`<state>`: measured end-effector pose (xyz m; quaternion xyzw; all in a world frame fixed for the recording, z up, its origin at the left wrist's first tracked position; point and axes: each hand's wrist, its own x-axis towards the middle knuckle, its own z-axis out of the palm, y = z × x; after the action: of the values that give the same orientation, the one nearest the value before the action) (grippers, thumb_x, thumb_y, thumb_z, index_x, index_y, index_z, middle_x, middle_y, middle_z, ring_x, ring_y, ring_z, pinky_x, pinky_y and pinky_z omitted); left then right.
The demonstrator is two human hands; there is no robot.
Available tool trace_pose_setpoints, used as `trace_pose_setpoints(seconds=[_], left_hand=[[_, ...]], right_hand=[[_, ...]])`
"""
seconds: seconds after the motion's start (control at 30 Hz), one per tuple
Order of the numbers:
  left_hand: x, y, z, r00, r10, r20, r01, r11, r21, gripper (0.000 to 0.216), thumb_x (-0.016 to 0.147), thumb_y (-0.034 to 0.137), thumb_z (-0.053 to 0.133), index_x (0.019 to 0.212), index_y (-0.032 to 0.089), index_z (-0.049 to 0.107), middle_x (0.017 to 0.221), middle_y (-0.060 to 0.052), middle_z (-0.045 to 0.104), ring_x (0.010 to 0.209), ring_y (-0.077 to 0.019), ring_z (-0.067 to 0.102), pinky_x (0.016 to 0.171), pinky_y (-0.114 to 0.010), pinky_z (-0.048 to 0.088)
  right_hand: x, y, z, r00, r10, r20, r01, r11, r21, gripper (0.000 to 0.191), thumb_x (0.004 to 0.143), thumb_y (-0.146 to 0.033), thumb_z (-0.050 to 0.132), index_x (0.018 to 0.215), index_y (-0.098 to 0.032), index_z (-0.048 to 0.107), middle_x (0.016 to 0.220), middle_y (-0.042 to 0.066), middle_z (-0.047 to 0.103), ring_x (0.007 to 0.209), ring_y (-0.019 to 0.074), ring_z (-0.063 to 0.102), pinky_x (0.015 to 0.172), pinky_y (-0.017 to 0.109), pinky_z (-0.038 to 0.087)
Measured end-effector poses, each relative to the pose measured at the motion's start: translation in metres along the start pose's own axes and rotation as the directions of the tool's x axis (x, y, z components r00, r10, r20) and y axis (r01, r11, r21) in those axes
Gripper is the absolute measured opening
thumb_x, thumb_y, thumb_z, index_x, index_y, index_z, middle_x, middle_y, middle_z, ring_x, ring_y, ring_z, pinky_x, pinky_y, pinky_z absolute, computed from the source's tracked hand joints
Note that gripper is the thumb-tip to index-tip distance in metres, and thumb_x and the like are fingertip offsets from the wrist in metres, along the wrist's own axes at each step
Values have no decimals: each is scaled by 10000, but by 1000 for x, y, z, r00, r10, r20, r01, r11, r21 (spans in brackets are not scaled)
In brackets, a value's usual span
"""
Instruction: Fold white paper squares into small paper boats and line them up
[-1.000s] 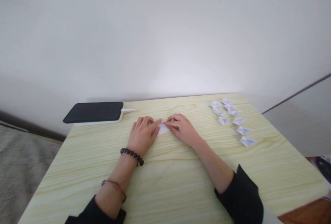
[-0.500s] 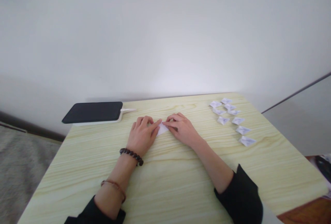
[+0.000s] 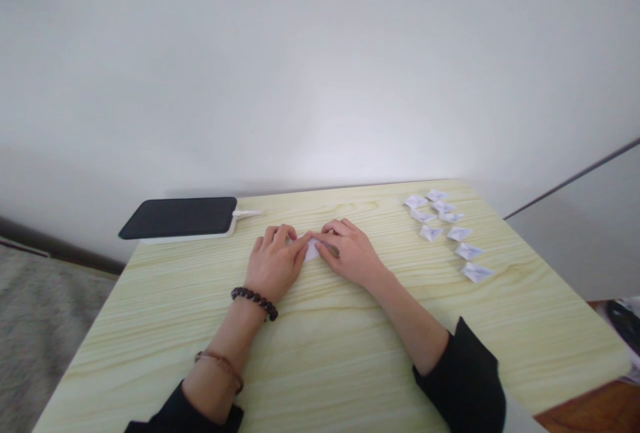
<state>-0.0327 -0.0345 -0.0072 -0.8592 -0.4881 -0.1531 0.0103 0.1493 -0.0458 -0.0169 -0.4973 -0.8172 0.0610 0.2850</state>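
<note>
Between my two hands a small piece of folded white paper (image 3: 312, 251) lies at the middle of the table, partly hidden by my fingers. My left hand (image 3: 277, 257) grips its left side with thumb and index finger, the other fingers curled. From the right, my right hand (image 3: 349, 251) has its thumb and index finger closed on the paper's other side. The index fingertips nearly meet at the paper's top. Several small folded paper boats (image 3: 470, 251) stand in a loose cluster to the right of my right hand.
A black-screened phone (image 3: 180, 217) rests on a white block at the back left, with a white cable plug (image 3: 247, 213) at its right end. The light wood table (image 3: 320, 353) meets a white wall (image 3: 320, 73) at its back edge.
My right thumb and index finger have shifted slightly left over the paper, and now cover more of its right side. My left hand has hardly moved.
</note>
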Motion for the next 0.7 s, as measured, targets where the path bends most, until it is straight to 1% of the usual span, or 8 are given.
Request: trace_pose_setpoints(seconds=[0.17,0.43,0.5,0.6,0.67,0.7], left_hand=[[0,2,0,1000,-16,15,16,1000,23,313,913,285,462,1167,323,641,1023,-74,609,966,-263,504,773,-388,441],[0,5,-1,998,-58,9,57,998,31,302,908,303,477,1153,334,652,1016,-68,615,971,-266,507,749,-380,440],[0,3,0,998,-62,-2,62,998,22,299,908,307,475,1144,327,657,1009,-69,614,969,-264,507,751,-377,440],[-1,-2,5,997,-65,-38,64,998,-25,292,914,347,469,1121,294,669,1010,-71,608,977,-261,504,784,-385,441],[-1,-5,9,995,-72,-68,67,995,-80,280,904,368,492,1098,282,674,1004,-66,609,975,-254,505,815,-387,436],[-1,-7,11,994,-88,-67,80,991,-111,270,895,370,509,1085,273,675,1007,-64,610,977,-251,506,831,-389,431]], right_hand=[[2,-8,2,998,51,-27,-52,997,-58,276,923,-256,462,934,-213,734,940,73,616,853,184,526,786,326,479],[0,-5,0,987,142,-70,-149,982,-118,249,880,-230,527,731,-196,724,876,70,656,826,189,561,766,324,485],[-1,-3,-3,982,173,-75,-181,977,-115,245,868,-205,531,698,-196,708,858,63,665,822,188,575,762,320,482],[-2,0,-5,974,205,-95,-212,975,-67,260,862,-170,511,660,-195,673,838,50,670,809,173,593,757,301,478],[-2,1,-4,970,216,-112,-220,975,-24,253,879,-191,497,691,-193,666,841,48,666,813,169,599,760,294,477],[-2,1,-3,969,217,-119,-220,975,-10,232,888,-217,498,737,-193,673,855,50,661,826,172,598,766,296,476]])
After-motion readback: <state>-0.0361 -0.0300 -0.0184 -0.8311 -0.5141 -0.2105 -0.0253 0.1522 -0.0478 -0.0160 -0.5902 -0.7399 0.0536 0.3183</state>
